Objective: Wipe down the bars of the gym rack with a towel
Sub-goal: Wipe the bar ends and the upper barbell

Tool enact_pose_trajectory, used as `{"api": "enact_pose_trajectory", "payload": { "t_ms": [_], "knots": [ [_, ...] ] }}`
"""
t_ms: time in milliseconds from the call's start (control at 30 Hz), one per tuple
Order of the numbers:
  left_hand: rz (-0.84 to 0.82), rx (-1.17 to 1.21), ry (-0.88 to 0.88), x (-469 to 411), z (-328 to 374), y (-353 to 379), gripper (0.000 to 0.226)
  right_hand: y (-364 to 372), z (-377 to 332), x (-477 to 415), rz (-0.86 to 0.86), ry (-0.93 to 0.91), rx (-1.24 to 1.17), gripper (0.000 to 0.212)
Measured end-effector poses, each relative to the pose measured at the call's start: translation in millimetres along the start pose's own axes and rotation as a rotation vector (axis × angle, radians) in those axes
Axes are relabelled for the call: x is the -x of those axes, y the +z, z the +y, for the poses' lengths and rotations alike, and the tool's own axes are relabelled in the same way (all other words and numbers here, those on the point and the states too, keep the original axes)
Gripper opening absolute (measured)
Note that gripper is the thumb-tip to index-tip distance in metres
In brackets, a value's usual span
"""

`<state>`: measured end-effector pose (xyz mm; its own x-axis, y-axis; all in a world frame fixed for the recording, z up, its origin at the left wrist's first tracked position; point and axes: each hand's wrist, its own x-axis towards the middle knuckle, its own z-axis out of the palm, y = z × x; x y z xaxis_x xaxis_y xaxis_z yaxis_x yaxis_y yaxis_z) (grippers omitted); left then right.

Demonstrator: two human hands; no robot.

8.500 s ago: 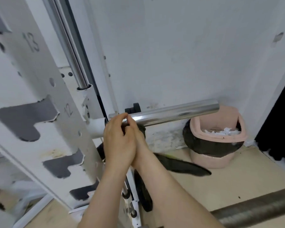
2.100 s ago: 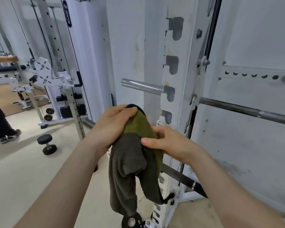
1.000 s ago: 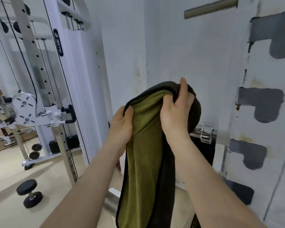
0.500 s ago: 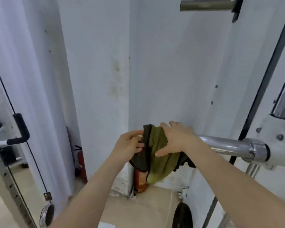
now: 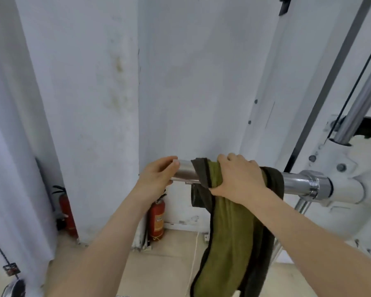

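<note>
Against a stained wall, the towel is clamped over the chrome bar by the right hand. The bar's end is gripped by the left hand. The towel could be dropped if the grip is loosened.

— Can we read any writing here?
— No. We see a label on the red fire extinguisher and a small hanging tag, both too blurred.

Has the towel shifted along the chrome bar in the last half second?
Yes. The towel has slid along the chrome bar toward the rack collar; the bar's free end, covered before, now shows bare in the left hand.
</note>
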<state>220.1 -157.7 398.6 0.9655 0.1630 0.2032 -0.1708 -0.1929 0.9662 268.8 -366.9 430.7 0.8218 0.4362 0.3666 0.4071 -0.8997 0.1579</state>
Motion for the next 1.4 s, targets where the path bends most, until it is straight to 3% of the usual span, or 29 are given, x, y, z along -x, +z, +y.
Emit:
{"api": "enact_pose_trajectory", "payload": {
  "t_ms": [100, 167, 300, 433, 533, 633, 700, 800, 833, 900, 967, 1033, 1067, 1133, 1200, 1267, 1333, 1400],
  "knots": [
    [0.020, -0.258, 0.127, -5.5, -3.1, -0.6, 0.033, 6.5, -64.3, -20.2, 0.124, -0.068, -0.028, 0.052],
    [0.056, -0.378, 0.123, -10.9, -13.7, -1.9, 0.037, 9.5, -88.5, -27.8, 0.184, -0.078, -0.037, 0.053],
    [0.027, -0.277, 0.046, -13.2, -35.9, 4.9, 0.032, 19.0, -46.1, -13.3, 0.212, -0.176, 0.018, 0.054],
    [0.119, -0.175, 0.141, -12.5, -19.7, -2.9, 0.028, 14.4, 30.9, 16.6, 0.142, -0.010, 0.068, 0.054],
    [0.027, -0.465, 0.224, -11.3, -4.2, 5.3, 0.032, 1.9, 40.0, 19.2, 0.002, 0.095, 0.041, 0.053],
    [0.105, -0.608, 0.226, -13.0, 4.5, 16.1, 0.042, 0.2, 5.5, 4.7, 0.006, 0.061, -0.008, 0.056],
    [0.108, -0.670, 0.059, -23.1, 13.1, 16.9, 0.040, 9.9, -22.0, -5.1, 0.092, 0.008, -0.011, 0.057],
    [-0.187, -0.455, -0.416, -42.6, 33.0, 11.1, 0.035, 23.8, -36.4, -7.1, 0.258, -0.098, 0.063, 0.057],
    [-0.241, -0.431, -0.474, -45.8, 38.0, 8.7, 0.038, 26.1, -28.2, -4.0, 0.297, -0.140, 0.084, 0.059],
    [-0.209, -0.553, -0.350, -47.2, 33.5, 6.6, 0.045, 24.4, 6.4, 8.0, 0.290, -0.155, 0.117, 0.060],
    [-0.038, -0.700, -0.026, -33.9, 19.2, 5.5, 0.043, 19.4, 51.6, 25.8, 0.202, -0.031, 0.112, 0.051],
    [0.027, -0.610, 0.200, -14.6, 10.0, 11.8, 0.033, 5.6, 82.9, 35.9, 0.080, 0.100, 0.074, 0.046],
    [0.049, -0.585, 0.223, -11.1, 6.1, 16.6, 0.031, 1.7, 87.2, 35.9, 0.016, 0.128, 0.045, 0.046],
    [0.094, -0.577, 0.061, -22.7, 10.0, 22.9, 0.036, -1.9, 73.3, 27.4, -0.043, 0.137, 0.018, 0.041],
    [0.018, -0.457, -0.265, -42.1, 22.2, 22.6, 0.033, 5.3, 38.2, 15.6, 0.033, 0.134, 0.045, 0.038],
    [-0.088, -0.448, -0.437, -47.4, 37.0, 17.8, 0.030, 23.2, 7.0, 10.1, 0.191, 0.111, 0.068, 0.044],
    [0.016, -0.710, -0.243, -42.8, 32.1, 17.0, 0.038, 34.6, 7.3, 13.8, 0.334, 0.028, 0.080, 0.050],
    [0.336, -1.082, 0.281, -30.3, 20.3, 29.4, 0.037, 35.8, 37.8, 23.8, 0.357, -0.050, 0.080, 0.058]
  ]
}}
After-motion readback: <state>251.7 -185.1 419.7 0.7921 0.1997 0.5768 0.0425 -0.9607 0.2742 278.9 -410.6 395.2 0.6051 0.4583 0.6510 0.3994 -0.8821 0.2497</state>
